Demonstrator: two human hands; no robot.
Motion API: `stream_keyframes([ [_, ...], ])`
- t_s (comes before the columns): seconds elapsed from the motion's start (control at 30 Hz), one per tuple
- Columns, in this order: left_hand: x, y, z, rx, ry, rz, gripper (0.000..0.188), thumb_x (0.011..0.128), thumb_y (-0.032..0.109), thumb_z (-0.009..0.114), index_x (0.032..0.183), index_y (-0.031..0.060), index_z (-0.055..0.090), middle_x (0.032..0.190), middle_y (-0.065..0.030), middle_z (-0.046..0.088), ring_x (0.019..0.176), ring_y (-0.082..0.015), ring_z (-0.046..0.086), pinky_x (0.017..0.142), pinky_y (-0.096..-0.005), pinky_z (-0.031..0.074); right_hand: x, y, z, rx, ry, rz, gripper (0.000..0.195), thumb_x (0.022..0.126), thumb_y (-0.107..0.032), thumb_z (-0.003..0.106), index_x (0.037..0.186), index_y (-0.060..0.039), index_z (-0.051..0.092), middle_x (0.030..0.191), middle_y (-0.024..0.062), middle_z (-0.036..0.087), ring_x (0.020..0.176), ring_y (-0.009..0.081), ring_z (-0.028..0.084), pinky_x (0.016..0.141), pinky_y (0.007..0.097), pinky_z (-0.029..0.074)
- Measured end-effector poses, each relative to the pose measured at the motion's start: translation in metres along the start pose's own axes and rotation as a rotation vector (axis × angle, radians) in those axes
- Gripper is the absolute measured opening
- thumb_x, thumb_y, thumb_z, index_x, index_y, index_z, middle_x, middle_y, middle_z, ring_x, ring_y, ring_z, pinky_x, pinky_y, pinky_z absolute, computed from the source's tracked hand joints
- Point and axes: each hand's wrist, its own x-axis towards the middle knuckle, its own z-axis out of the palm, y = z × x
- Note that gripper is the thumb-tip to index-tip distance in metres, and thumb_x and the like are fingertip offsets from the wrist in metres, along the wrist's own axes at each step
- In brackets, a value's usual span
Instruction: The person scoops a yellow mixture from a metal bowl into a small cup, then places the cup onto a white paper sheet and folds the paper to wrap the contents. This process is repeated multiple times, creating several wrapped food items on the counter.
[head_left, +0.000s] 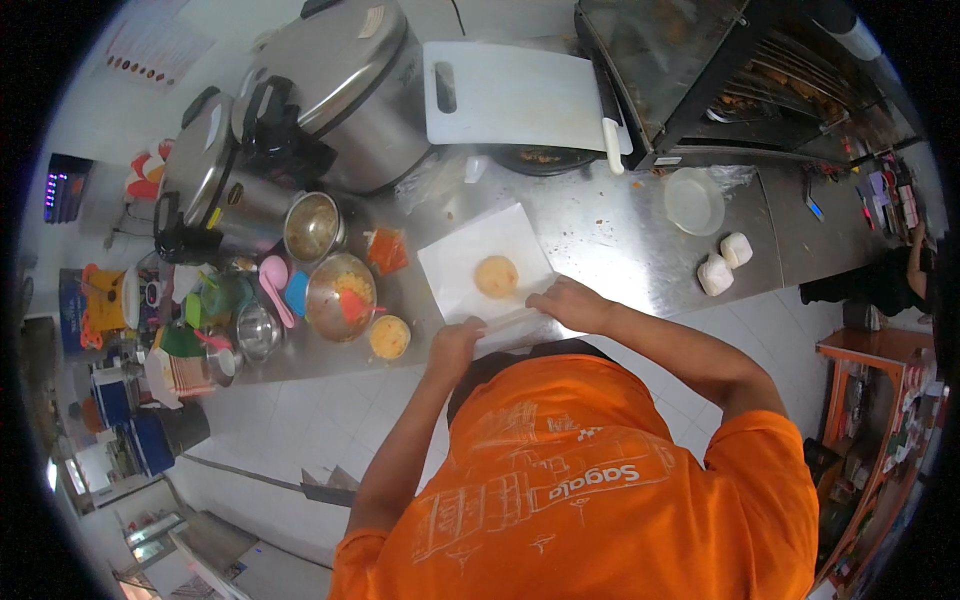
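A round, flat, pale yellow patty (496, 277) lies on a white sheet (474, 241), paper or plastic, spread on the steel counter. My left hand (454, 346) pinches the sheet's near left corner. At the near right corner, my right hand (571, 304) has its fingers closed on the same sheet. Between them the near edge looks lifted or folded, and a translucent strip shows there. Left of the sheet are a small cup of yellow mixture (390, 337) and a steel bowl (320, 291) holding yellow mash and a red-orange scoop (355, 306).
Behind the sheet, a white cutting board (517, 94) rests over a dark pan (544, 159), with a white-handled knife (613, 146) beside it. Large pressure cookers (360, 90) stand back left. To the right are a plastic tub (694, 201), white wrapped bundles (716, 274) and a glass-fronted cabinet (667, 67).
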Motion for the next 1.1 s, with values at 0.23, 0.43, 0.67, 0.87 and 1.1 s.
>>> stream_keyframes([
  [0.23, 0.002, -0.001, -0.019, -0.107, 0.037, -0.041, 0.043, 0.090, 0.015, 0.080, 0.127, 0.0122, 0.058, 0.094, -0.0192, 0.077, 0.090, -0.0411, 0.074, 0.077, -0.0484, 0.056, 0.035, -0.008, -0.030, 0.428, -0.181, 0.282, 0.038, 0.087, -0.010, 0.078, 0.124, -0.0087, 0.070, 0.103, 0.0111, 0.077, 0.097, 0.0314, 0.074, 0.090, 0.0420, 0.057],
  [0.43, 0.007, 0.022, -0.038, -0.172, 0.001, -0.160, 0.052, 0.087, 0.018, 0.083, 0.132, 0.0143, 0.057, 0.096, -0.0170, 0.076, 0.094, -0.0395, 0.073, 0.082, -0.0482, 0.054, 0.038, 0.003, -0.029, 0.543, -0.141, 0.317, 0.033, 0.091, -0.008, 0.076, 0.123, -0.0053, 0.069, 0.092, 0.0122, 0.078, 0.088, 0.0271, 0.074, 0.083, 0.0371, 0.056],
  [0.67, 0.011, 0.029, -0.022, -0.070, 0.141, 0.017, 0.058, 0.090, 0.020, 0.082, 0.141, 0.0112, 0.056, 0.091, -0.0057, 0.079, 0.090, -0.0337, 0.074, 0.090, -0.0451, 0.053, 0.045, 0.008, -0.019, 0.663, -0.089, 0.319, 0.036, 0.085, -0.002, 0.079, 0.119, -0.0044, 0.067, 0.087, 0.0081, 0.076, 0.084, 0.0206, 0.071, 0.083, 0.0351, 0.055],
  [0.87, 0.012, 0.024, -0.005, -0.093, 0.159, 0.028, 0.052, 0.094, 0.013, 0.076, 0.141, 0.0111, 0.055, 0.089, -0.0048, 0.079, 0.093, -0.0337, 0.072, 0.095, -0.0460, 0.049, 0.040, 0.006, -0.024, 0.766, -0.091, 0.330, 0.034, 0.084, -0.002, 0.080, 0.114, -0.0039, 0.066, 0.086, 0.0051, 0.075, 0.083, 0.0158, 0.067, 0.083, 0.0316, 0.052],
  [1.1, 0.007, 0.044, -0.011, -0.040, 0.198, 0.026, 0.056, 0.091, 0.020, 0.078, 0.140, 0.0087, 0.056, 0.123, -0.0145, 0.071, 0.118, -0.0381, 0.063, 0.104, -0.0514, 0.043, 0.045, 0.012, -0.022, 0.766, -0.025, 0.260, 0.028, 0.085, -0.003, 0.078, 0.110, -0.0043, 0.066, 0.088, 0.0025, 0.073, 0.084, 0.0129, 0.066, 0.080, 0.0311, 0.052],
])
